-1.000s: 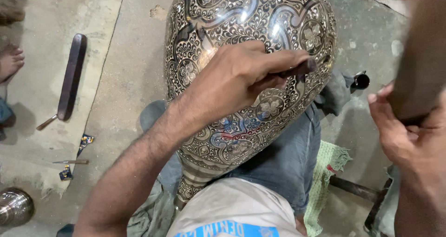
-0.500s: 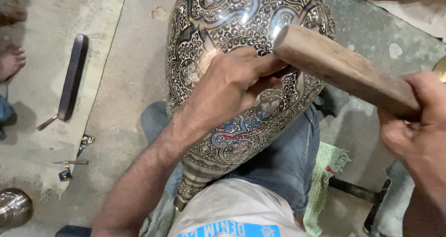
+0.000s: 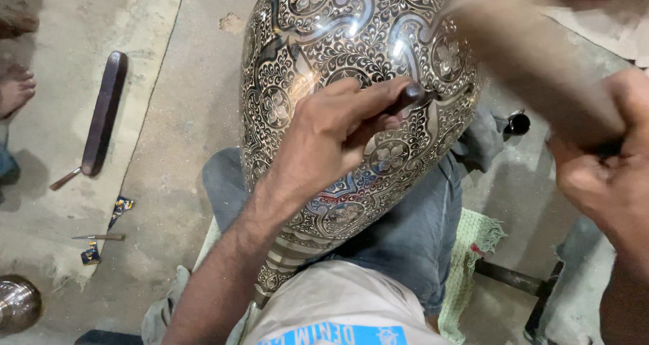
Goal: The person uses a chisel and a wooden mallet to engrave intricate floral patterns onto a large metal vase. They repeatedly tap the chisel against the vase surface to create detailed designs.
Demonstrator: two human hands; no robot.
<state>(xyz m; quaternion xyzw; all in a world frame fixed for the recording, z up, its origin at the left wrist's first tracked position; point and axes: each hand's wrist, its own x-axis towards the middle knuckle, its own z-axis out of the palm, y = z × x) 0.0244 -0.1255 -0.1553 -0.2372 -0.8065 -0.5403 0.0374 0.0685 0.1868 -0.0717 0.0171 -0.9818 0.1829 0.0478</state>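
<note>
I see the big engraved metal vase (image 3: 351,68) lying across my lap, mid-scene, its shiny floral scrollwork mostly cut. Engraving is underway, I judge. My right hand (image 3: 608,183) grips a blurred wooden mallet (image 3: 527,54); my left hand (image 3: 331,142) pinches a small chisel (image 3: 409,98) against the vase. Next calls for a steady, square tap.

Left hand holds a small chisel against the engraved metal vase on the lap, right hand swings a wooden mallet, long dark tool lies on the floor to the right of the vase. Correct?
Not quite. In the head view the long dark tool lies on the floor to the left of the vase, not the right. The rest holds: left hand with chisel, right hand on the blurred mallet.
</note>
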